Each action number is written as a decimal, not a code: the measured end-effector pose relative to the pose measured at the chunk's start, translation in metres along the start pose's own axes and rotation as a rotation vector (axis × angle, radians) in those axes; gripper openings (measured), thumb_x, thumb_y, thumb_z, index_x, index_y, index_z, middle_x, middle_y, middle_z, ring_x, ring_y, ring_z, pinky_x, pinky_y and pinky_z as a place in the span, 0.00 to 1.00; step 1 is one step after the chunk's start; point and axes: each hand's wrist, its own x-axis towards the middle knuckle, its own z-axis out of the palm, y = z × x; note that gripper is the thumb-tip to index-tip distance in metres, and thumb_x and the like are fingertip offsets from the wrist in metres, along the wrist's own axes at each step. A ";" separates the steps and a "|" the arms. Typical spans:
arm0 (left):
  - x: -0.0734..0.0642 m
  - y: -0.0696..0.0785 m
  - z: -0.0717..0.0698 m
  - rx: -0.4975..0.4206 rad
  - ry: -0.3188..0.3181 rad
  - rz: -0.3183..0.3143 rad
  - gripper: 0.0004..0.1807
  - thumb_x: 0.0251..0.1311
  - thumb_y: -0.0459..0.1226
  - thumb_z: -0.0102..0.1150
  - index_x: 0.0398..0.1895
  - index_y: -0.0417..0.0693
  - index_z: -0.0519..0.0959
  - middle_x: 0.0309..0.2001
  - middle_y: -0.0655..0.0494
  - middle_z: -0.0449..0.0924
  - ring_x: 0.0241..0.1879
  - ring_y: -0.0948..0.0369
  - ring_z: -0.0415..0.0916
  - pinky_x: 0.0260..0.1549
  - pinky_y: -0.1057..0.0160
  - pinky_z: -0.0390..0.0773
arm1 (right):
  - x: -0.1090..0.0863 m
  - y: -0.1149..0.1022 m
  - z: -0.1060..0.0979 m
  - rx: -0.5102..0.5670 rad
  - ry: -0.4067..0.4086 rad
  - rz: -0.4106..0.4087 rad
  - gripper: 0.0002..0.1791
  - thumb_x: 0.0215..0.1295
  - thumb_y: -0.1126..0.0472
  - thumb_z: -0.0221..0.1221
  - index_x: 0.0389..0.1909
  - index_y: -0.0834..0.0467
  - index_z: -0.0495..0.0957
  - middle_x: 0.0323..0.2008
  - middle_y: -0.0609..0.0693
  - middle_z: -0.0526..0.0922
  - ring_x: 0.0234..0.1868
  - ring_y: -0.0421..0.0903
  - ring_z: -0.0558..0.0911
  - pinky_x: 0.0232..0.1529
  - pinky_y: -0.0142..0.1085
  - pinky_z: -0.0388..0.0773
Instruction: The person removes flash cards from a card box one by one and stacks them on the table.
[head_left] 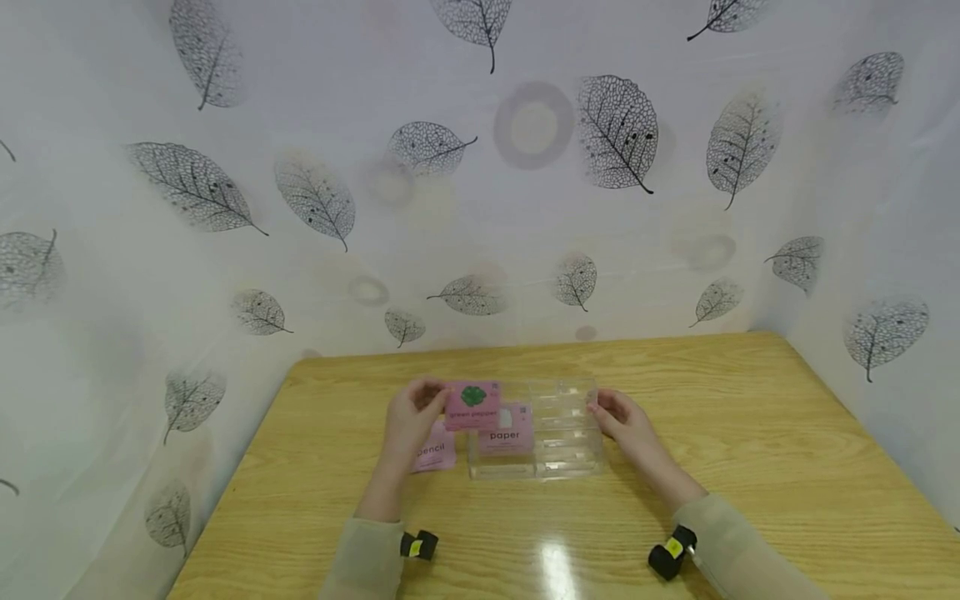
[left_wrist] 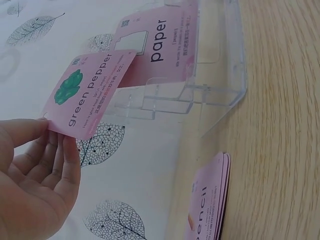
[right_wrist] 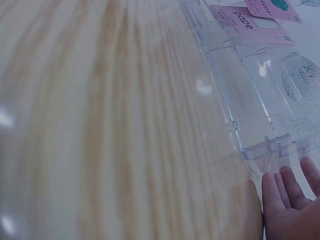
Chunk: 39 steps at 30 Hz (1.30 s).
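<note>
The tabletop (head_left: 300,533) spans the lower frame, with a clear rack (head_left: 567,434) at lower centre. The right hand (head_left: 626,423) meets its right end; I cannot tell its grip. The left hand (head_left: 408,417) pinches the green pepper card (head_left: 473,408), lower centre.

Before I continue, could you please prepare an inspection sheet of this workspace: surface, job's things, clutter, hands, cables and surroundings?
Surface: wooden table, with light glare near the front.
Job's things: clear rack on the table; paper card in it; green pepper card held up; pencil stack lying left of the rack.
Clutter: nothing seen.
Hands: left hand pinches the green pepper card; right hand touches the rack's right end, grip unclear.
Cables: nothing seen.
Surroundings: pale, leaf-printed backdrop behind and at both sides.
</note>
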 end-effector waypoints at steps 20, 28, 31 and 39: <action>0.003 -0.006 -0.016 -0.054 0.045 0.001 0.10 0.70 0.26 0.62 0.51 0.30 0.81 0.48 0.34 0.86 0.37 0.69 0.83 0.42 0.76 0.85 | -0.004 -0.003 -0.001 -0.014 0.000 -0.008 0.30 0.85 0.55 0.53 0.76 0.69 0.62 0.72 0.69 0.72 0.73 0.61 0.73 0.54 0.22 0.79; 0.001 -0.007 -0.021 -0.039 0.051 -0.062 0.11 0.71 0.29 0.62 0.54 0.35 0.82 0.52 0.37 0.86 0.45 0.63 0.85 0.45 0.76 0.84 | -0.004 -0.003 -0.001 -0.012 0.000 -0.010 0.30 0.85 0.56 0.53 0.76 0.70 0.62 0.72 0.69 0.72 0.72 0.61 0.73 0.53 0.21 0.79; 0.001 -0.007 -0.024 -0.024 0.057 -0.084 0.12 0.72 0.30 0.62 0.55 0.36 0.81 0.54 0.37 0.86 0.46 0.61 0.85 0.46 0.76 0.84 | -0.004 -0.003 -0.001 -0.013 0.000 -0.013 0.30 0.85 0.56 0.53 0.76 0.70 0.62 0.72 0.70 0.72 0.72 0.61 0.74 0.53 0.22 0.79; 0.003 -0.011 -0.030 -0.035 0.074 -0.110 0.11 0.71 0.28 0.62 0.53 0.34 0.81 0.52 0.37 0.86 0.40 0.68 0.83 0.44 0.76 0.84 | -0.002 -0.003 0.000 -0.014 -0.003 -0.017 0.30 0.85 0.55 0.52 0.76 0.70 0.62 0.71 0.69 0.72 0.71 0.60 0.74 0.54 0.22 0.80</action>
